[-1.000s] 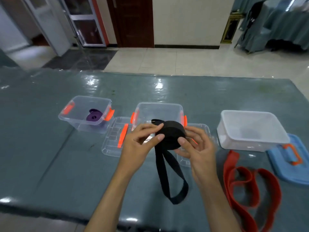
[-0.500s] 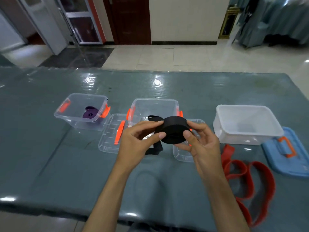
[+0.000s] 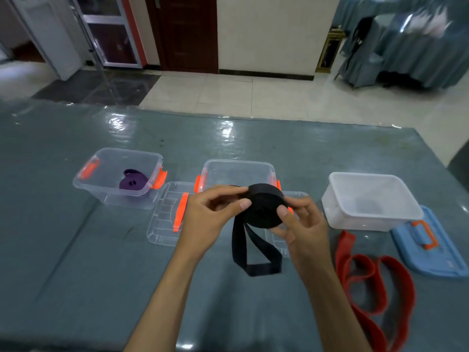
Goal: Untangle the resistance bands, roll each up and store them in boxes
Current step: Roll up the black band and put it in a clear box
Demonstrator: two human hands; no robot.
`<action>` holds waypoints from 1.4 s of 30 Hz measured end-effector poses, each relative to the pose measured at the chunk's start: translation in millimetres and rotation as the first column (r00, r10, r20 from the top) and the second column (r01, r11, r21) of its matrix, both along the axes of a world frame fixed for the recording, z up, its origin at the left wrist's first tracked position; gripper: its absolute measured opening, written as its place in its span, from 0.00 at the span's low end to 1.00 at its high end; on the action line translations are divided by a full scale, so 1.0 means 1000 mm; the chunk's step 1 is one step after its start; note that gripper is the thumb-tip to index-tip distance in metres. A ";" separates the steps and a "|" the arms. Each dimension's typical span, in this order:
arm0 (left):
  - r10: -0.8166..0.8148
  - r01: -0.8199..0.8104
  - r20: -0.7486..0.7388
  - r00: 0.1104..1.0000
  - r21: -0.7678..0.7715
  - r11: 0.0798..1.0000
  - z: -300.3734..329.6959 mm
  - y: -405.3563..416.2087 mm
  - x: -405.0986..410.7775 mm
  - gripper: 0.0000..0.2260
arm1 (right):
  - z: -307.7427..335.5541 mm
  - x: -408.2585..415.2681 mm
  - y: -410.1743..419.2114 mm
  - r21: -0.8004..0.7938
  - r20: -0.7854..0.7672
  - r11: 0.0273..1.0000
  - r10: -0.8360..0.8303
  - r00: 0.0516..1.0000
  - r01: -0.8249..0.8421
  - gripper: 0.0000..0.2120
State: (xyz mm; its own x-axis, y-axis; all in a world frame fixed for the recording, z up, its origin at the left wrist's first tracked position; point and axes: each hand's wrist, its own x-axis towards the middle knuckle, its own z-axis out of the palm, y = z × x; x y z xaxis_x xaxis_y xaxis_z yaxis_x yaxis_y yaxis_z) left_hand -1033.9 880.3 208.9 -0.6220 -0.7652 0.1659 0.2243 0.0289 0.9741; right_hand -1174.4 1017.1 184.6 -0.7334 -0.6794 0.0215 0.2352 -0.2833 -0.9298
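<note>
The black band [image 3: 265, 209], a soft, light, springy coil held above the counter [image 3: 76, 262] before the middle clear box [image 3: 237, 171], is pinched at its rim by left hand [image 3: 210, 219] and right hand [image 3: 302, 224], each grip closed; likely best squeezed across the coil so it cannot unwind.

— What is seen beyond the table [image 3: 76, 250]?
— A pale tiled floor [image 3: 253, 97], a cream wall [image 3: 274, 34] and a dark wooden door [image 3: 187, 34] are shown.
— And at the right?
— Furniture draped in teal cloth [image 3: 418, 52] is seen.
</note>
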 end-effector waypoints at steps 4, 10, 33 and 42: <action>0.057 -0.055 -0.023 0.998 0.074 0.996 -0.006 -0.011 0.006 0.12 | 0.008 0.006 -0.014 0.045 -0.072 0.999 -0.011 0.997 0.014 0.12; -0.065 0.067 -0.044 0.997 0.049 0.997 -0.015 -0.034 0.026 0.18 | 0.015 0.023 -0.035 0.028 -0.074 1.000 -0.007 0.997 0.009 0.12; -0.032 0.031 0.012 0.999 0.032 0.999 -0.034 -0.054 0.031 0.09 | -0.006 0.045 -0.040 0.238 -0.198 0.971 0.068 0.978 -0.019 0.15; -0.151 0.150 0.038 0.988 0.028 0.988 -0.024 -0.058 0.029 0.15 | -0.007 0.023 -0.038 0.091 -0.130 0.995 0.049 0.990 -0.037 0.12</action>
State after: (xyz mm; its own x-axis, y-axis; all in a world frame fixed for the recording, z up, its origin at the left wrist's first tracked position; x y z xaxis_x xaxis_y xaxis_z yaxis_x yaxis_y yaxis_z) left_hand -1005.3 822.7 185.2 -0.7363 -0.6659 0.1206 0.1852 -0.0269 0.9823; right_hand -1151.8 978.6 177.4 -0.6984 -0.7136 0.0547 0.1187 -0.1909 -0.9744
